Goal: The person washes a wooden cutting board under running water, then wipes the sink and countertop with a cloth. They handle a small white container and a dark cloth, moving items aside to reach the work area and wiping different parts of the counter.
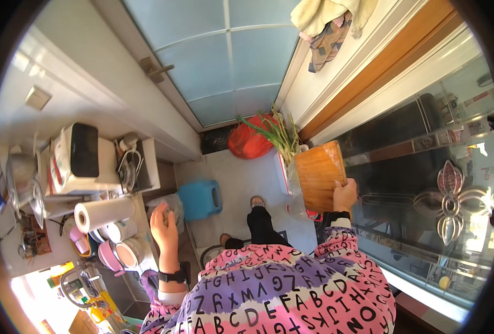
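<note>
My right hand grips a wooden cutting board by its right edge, with the thumb over the near face. The board hangs tilted in front of the glass-panelled door, beside the bundle of green onions. On the other side, my left hand is raised near the counter edge, its fingers slightly bent and apart, with nothing plainly in them. Close behind those fingers is a clear plastic bag, next to a blue plastic stool.
A paper towel roll, bowls and a pink pot crowd the left counter. A red bag lies on the floor by the frosted door. Cloths hang at the upper right. A glass-panelled door lines the right.
</note>
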Demonstrator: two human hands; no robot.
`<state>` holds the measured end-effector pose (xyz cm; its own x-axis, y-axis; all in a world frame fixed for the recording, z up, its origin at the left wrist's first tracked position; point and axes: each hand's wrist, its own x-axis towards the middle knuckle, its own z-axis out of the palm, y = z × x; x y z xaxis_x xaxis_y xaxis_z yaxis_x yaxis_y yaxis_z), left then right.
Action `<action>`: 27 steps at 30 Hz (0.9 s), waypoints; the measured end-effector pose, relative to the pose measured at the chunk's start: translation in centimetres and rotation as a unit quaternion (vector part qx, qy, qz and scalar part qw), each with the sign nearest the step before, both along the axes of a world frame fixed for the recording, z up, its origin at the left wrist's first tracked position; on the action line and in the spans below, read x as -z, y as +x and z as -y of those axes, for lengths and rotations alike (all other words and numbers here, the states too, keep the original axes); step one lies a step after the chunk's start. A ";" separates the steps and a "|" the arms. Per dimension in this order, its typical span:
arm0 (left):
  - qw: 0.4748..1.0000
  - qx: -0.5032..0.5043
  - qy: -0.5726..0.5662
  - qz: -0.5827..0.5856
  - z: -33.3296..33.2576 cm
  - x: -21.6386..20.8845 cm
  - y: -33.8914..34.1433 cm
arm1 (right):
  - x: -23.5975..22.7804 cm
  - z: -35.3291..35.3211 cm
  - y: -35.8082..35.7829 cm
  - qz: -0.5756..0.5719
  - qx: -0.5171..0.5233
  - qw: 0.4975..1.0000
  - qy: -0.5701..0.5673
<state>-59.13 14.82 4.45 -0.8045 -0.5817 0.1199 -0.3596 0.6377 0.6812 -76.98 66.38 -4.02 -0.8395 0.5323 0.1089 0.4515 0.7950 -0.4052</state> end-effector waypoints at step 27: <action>0.973 0.065 -0.078 0.208 -6.3 5.4 -8.9 | 21.5 -14.0 -19.7 0.264 0.074 0.960 -0.054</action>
<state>-68.03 21.15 -0.91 -0.8679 -0.4727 -0.1529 -0.4928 0.7800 0.3857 -96.63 80.40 -25.49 -0.6774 0.6340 -0.3730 0.7208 0.6732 -0.1649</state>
